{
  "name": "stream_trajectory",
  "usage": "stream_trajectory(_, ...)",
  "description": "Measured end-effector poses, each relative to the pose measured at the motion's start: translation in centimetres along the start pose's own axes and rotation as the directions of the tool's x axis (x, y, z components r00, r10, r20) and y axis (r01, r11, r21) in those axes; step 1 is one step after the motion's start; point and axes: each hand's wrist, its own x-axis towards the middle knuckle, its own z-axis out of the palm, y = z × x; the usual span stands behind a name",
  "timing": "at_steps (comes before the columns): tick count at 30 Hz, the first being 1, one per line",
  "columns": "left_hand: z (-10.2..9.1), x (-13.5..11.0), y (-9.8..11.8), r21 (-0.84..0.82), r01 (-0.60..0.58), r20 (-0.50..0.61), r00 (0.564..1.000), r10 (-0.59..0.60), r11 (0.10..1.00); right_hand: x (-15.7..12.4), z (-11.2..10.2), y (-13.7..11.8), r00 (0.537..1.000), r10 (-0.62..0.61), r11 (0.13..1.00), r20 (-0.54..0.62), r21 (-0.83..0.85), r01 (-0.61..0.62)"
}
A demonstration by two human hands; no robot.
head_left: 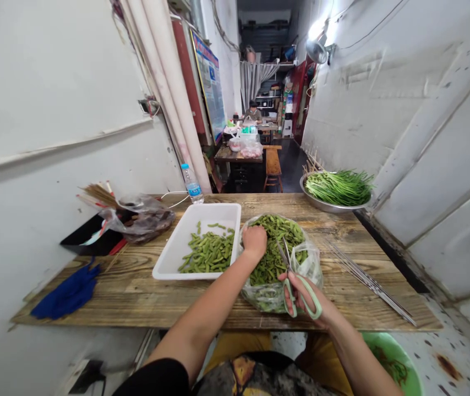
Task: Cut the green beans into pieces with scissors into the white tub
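A clear plastic bag (312,266) full of green edamame pods (274,226) sits open on the wooden table in front of me. My left hand (255,240) is over the bag's left side, fingers curled down at the pods; what they hold, if anything, is hidden. My right hand (301,294) grips scissors (288,258) with pale green handles at the bag's near right. The scissors' blades are parted and point away from me over the pods. Left of the bag stands a white plastic tub (167,263) with loose edamame pods (210,252) lying on its bottom.
Metal skewers (369,283) lie at the right, below a steel bowl (336,208) of green stalks. A water bottle (192,184), a dark plastic bag (146,220) and a blue glove (67,289) are at the left. A green basin (395,357) stands below; a person (253,113) sits far back.
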Motion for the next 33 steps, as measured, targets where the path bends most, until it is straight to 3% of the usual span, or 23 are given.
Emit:
stream_trajectory(3,0.6,1.0,0.2,0.026,0.059,-0.039,0.998,-0.058,0.998,-0.2,-0.1,0.1,1.000,0.003,1.000,-0.028,-0.010,-0.004)
stream_trajectory(7,0.1,0.8,-0.6,0.012,0.064,-0.010,0.998,-0.064,0.998,-0.5,0.2,-0.5,0.999,0.009,0.999,-0.052,-0.037,-0.011)
stream_trajectory(10,-0.7,-0.4,-1.5,-0.177,0.026,-0.005,1.000,-0.028,0.984,-0.7,0.7,-1.0,0.998,0.023,0.998,-0.063,-0.057,-0.027)
stream_trajectory(12,-1.0,-1.6,-2.0,-0.435,-0.002,0.004,1.000,0.004,0.901,-0.6,0.9,-1.1,0.997,0.025,0.996,-0.069,-0.080,-0.030)
stream_trajectory(15,-0.9,-3.6,-2.1,-0.745,0.041,0.098,0.994,0.048,0.666,-0.2,1.2,-1.0,0.997,0.009,0.992,-0.082,-0.127,-0.019)
stream_trajectory(19,-0.7,-5.2,-1.9,-0.899,0.210,0.244,0.969,0.042,0.383,0.3,1.3,-0.6,0.994,-0.041,0.972,-0.102,-0.234,0.016)
stream_trajectory(22,-1.1,-5.5,-1.7,-0.926,0.279,0.282,0.959,-0.027,0.253,0.5,1.2,-0.4,0.991,-0.086,0.952,-0.101,-0.301,0.052)
stream_trajectory(25,-1.7,-5.7,-1.6,-0.938,0.281,0.282,0.959,-0.021,0.205,0.6,0.9,-0.2,0.993,-0.086,0.938,-0.078,-0.342,0.054)
stream_trajectory(30,-2.7,-6.3,-1.4,-0.933,0.275,0.298,0.952,0.069,0.231,0.6,0.7,-0.5,0.995,-0.092,0.912,-0.028,-0.403,0.073)
stream_trajectory(33,-2.8,-6.4,-1.5,-0.933,0.304,0.326,0.940,0.096,0.195,0.4,0.8,-0.8,0.996,-0.090,0.902,-0.026,-0.426,0.070)
